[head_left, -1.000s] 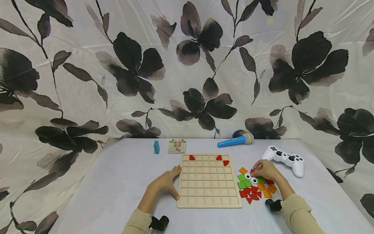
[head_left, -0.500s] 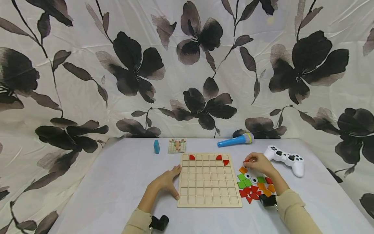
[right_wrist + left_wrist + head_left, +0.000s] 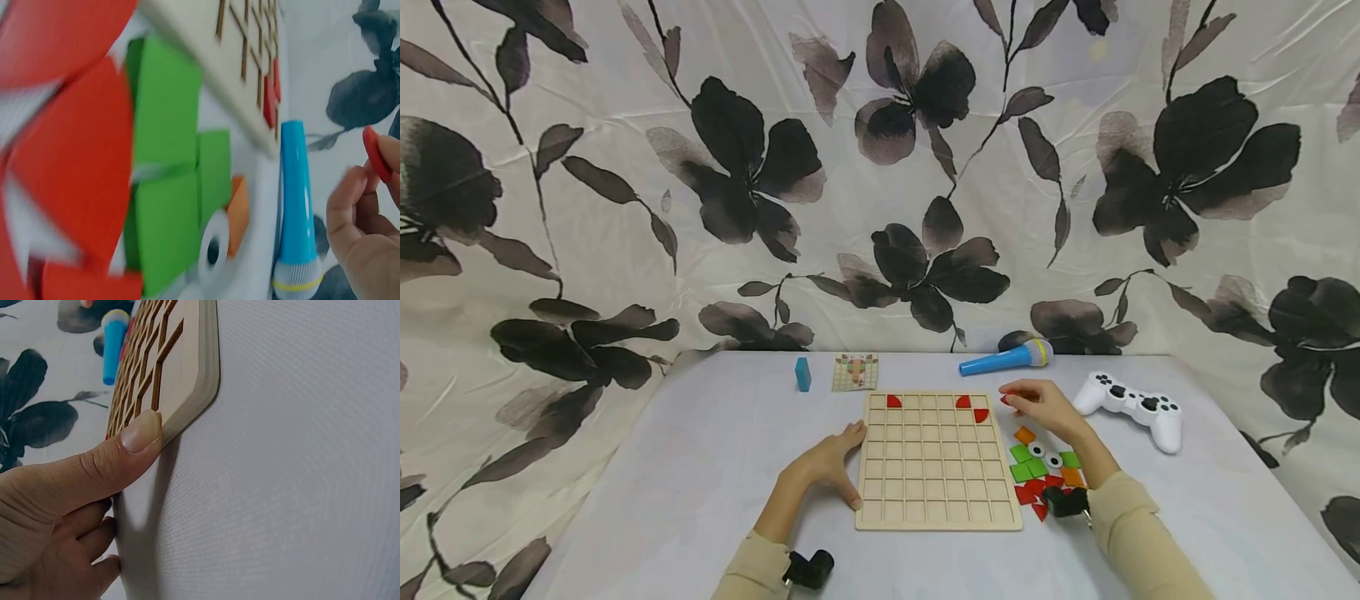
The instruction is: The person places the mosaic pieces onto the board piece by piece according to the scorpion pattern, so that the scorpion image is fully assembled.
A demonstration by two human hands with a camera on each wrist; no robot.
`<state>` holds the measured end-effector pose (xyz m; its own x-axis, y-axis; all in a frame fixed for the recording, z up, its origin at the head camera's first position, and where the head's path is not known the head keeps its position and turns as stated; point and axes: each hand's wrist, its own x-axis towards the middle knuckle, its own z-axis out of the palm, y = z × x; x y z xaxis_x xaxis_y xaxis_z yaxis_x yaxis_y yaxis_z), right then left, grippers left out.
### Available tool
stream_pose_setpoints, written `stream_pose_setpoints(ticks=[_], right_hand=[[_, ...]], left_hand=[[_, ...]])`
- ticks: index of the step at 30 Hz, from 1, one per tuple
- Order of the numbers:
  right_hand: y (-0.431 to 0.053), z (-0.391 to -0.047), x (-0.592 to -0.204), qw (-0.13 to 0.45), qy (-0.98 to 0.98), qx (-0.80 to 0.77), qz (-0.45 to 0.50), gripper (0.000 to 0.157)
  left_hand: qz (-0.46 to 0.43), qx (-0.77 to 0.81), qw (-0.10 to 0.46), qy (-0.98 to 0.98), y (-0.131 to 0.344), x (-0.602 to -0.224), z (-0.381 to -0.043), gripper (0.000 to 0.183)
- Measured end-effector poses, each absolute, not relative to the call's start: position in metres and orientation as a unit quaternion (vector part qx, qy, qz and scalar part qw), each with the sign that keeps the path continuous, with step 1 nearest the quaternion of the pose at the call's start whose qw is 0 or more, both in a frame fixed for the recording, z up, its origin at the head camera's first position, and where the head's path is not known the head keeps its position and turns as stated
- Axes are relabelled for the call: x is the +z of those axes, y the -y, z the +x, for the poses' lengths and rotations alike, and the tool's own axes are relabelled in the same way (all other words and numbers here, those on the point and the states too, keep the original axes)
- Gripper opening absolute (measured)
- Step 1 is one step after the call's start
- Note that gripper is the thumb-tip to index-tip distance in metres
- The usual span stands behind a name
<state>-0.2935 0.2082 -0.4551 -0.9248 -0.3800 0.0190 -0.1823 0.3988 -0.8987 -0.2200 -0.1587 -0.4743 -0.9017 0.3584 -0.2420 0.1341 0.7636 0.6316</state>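
A wooden grid board (image 3: 936, 477) lies at the middle of the table, with three red quarter-circle tiles in its far rows, one of them a tile (image 3: 893, 402) toward the left. My left hand (image 3: 823, 465) rests against the board's left edge, thumb and forefinger spread. In the left wrist view the thumb (image 3: 140, 432) touches the board near a corner. My right hand (image 3: 1047, 408) pinches a red tile (image 3: 375, 154) between thumb and fingers, just right of the board's far right corner. The held tile's full outline is partly hidden by the fingers.
Right of the board lies a loose pile of green tiles (image 3: 1028, 468), red and orange tiles, and white eye pieces (image 3: 1037, 450), partly behind the right wrist camera. A white game controller (image 3: 1131, 404), blue toy microphone (image 3: 1000, 362), pattern card (image 3: 854, 372) and blue block (image 3: 802, 375) stand around.
My right hand has lifted a red tile from the pile and carried it left and away from me, toward the board's far right corner. My left hand has stayed put.
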Motion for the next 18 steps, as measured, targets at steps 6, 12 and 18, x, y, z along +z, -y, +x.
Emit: stream_pose_setpoints(ticks=[6, 12, 18], right_hand=[[-0.179, -0.294, -0.449, 0.068, -0.820, -0.554, -0.126, 0.035], [-0.142, -0.303, -0.452, 0.067, -0.792, -0.595, -0.124, 0.029], [-0.102, -0.309, -0.456, 0.090, -0.784, -0.595, -0.149, 0.025]], left_hand=[[0.136, 0.321, 0.178, -0.920, 0.159, -0.473, -0.219, 0.116], [0.136, 0.320, 0.175, -0.921, 0.159, -0.473, -0.219, 0.116], [0.138, 0.319, 0.176, -0.921, 0.159, -0.474, -0.220, 0.117]])
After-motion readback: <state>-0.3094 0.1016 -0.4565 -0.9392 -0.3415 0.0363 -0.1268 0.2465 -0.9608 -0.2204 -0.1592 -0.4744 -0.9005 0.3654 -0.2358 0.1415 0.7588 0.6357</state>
